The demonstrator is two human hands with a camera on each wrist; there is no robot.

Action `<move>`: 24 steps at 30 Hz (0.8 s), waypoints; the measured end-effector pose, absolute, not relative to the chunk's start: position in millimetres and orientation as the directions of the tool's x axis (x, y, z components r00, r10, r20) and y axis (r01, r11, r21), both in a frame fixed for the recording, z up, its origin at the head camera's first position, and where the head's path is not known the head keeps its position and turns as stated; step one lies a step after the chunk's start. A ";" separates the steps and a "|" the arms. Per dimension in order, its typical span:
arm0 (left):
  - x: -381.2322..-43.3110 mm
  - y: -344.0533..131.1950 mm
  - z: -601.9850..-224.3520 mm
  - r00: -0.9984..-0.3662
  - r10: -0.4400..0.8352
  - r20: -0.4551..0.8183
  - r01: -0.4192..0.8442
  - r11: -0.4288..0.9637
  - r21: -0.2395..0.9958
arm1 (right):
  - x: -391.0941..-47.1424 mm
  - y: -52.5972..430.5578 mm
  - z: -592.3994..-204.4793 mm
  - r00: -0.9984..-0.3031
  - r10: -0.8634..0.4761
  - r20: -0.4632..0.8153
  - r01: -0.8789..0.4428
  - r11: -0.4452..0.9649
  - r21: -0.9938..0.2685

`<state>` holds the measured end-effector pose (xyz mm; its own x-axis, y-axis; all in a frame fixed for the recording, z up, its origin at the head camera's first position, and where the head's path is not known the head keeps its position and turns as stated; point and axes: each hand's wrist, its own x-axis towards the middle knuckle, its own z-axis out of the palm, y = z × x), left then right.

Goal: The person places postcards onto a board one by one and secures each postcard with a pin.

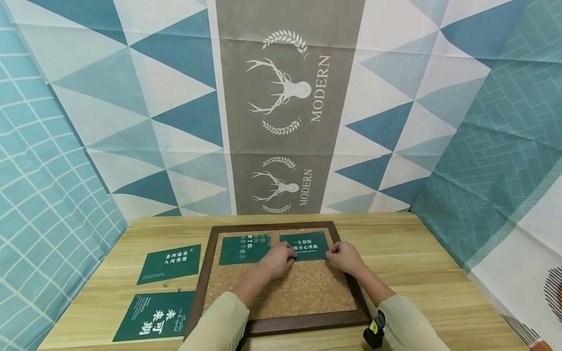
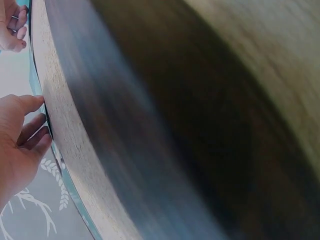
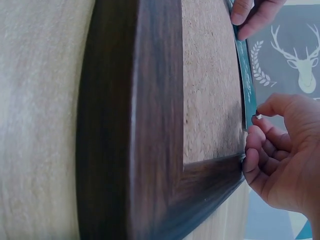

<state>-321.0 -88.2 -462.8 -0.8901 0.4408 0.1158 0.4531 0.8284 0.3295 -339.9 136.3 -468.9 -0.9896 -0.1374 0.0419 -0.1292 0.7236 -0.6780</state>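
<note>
A cork board (image 1: 281,287) in a dark brown frame lies on the wooden table. Two green cards with white lettering sit along its far side: a left card (image 1: 234,250) and a right card (image 1: 307,245). My left hand (image 1: 277,259) rests its fingertips on the right card's near left corner, partly covering it. At that card's near right corner is my right hand (image 1: 345,257). Its thumb and forefinger pinch a small pin (image 3: 257,116), whose shape is mostly hidden; its other fingers curl beside the frame's edge.
Left of the board lie two more green cards, a farther card (image 1: 171,263) and a nearer card (image 1: 151,317). Tiny pin-like bits (image 1: 165,284) lie between them. A patterned wall cloth (image 1: 281,146) hangs behind the table (image 1: 404,253).
</note>
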 end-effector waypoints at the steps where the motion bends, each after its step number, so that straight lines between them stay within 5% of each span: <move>1: -321.4 -88.2 -463.0 -0.887 0.445 0.120 0.459 0.827 0.324 | -340.0 136.2 -468.8 -0.990 -0.136 0.042 -0.128 0.723 -0.679; 24: -321.7 -88.0 -464.4 -0.885 0.456 0.098 0.462 0.828 0.318 | -352.1 137.1 -468.4 -0.970 -0.239 -0.043 -0.152 0.735 -0.661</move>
